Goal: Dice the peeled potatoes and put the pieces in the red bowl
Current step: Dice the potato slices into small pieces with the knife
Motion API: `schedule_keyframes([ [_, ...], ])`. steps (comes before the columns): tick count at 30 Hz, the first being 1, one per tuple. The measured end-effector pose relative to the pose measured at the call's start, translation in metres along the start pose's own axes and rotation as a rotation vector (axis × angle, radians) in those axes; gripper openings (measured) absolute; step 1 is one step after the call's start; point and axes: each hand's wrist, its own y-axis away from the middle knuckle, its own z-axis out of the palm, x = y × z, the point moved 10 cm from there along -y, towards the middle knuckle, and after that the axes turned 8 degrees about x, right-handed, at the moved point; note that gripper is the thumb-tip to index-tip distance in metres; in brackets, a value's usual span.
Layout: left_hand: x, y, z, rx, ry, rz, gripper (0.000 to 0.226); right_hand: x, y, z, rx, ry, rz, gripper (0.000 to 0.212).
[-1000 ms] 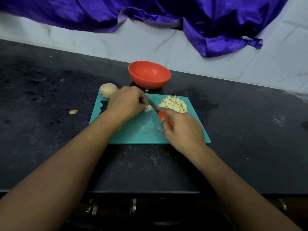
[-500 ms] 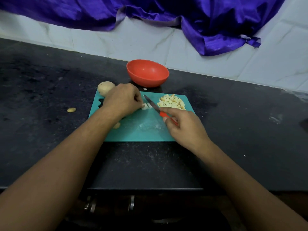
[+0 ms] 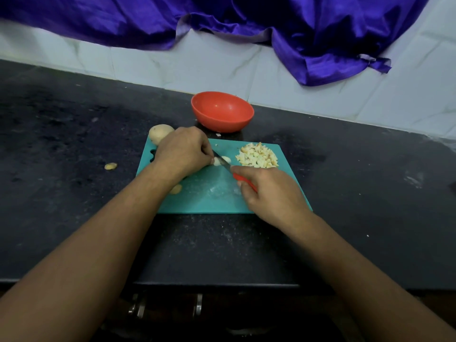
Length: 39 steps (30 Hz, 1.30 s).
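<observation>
Lying on a black desk (image 3: 74,134) below white tiles (image 3: 197,65) and purple cloth (image 3: 246,16), a teal board (image 3: 212,196) holds diced potato (image 3: 257,156); left grip (image 3: 183,154) pinches a potato piece (image 3: 219,161), right grip (image 3: 269,191) curls round the knife (image 3: 243,180); the red bowl (image 3: 222,112) stands just behind.

Black counter (image 3: 74,144), white tiled wall (image 3: 202,67) — purple cloth (image 3: 320,33) (draped above)

Round red plastic bowl (image 3: 222,112): upright, just beyond the far edge of the teal plastic cutting board (image 3: 209,198), interior showing bare red. Whole pale peeled potato (image 3: 160,133): at the board's far-left corner, partly hidden. Small white potato chunk (image 3: 219,161): mid-board. Heap of pale yellow diced potato pieces (image 3: 257,156): on the board's far-right part, apart from the bowl.
</observation>
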Motion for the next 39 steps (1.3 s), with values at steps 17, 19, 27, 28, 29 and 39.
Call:
schedule_keyframes([
  [17, 0.000, -0.001, 0.000, -0.010, -0.010, -0.015, 0.009, -0.013, 0.003, 0.002, 0.042, 0.039, -0.070, 0.045],
  [19, 0.000, -0.001, -0.001, -0.009, 0.000, -0.018, 0.010, -0.012, 0.000, 0.003, 0.012, 0.074, -0.084, 0.045],
  [27, 0.003, 0.001, 0.001, -0.060, 0.040, 0.003, 0.009, 0.028, 0.011, -0.013, 0.149, -0.197, 0.134, 0.040],
  [28, 0.004, 0.001, 0.001, -0.061, 0.044, 0.005, 0.009, 0.027, 0.011, -0.014, 0.143, -0.151, 0.133, 0.040],
  [29, 0.004, 0.001, 0.001, -0.060, 0.047, 0.007, 0.009, 0.025, 0.010, -0.013, 0.128, -0.101, 0.128, 0.041],
  [39, -0.002, -0.002, 0.006, -0.096, 0.095, 0.008, 0.012, 0.027, -0.012, -0.001, -0.011, -0.027, -0.028, 0.043],
])
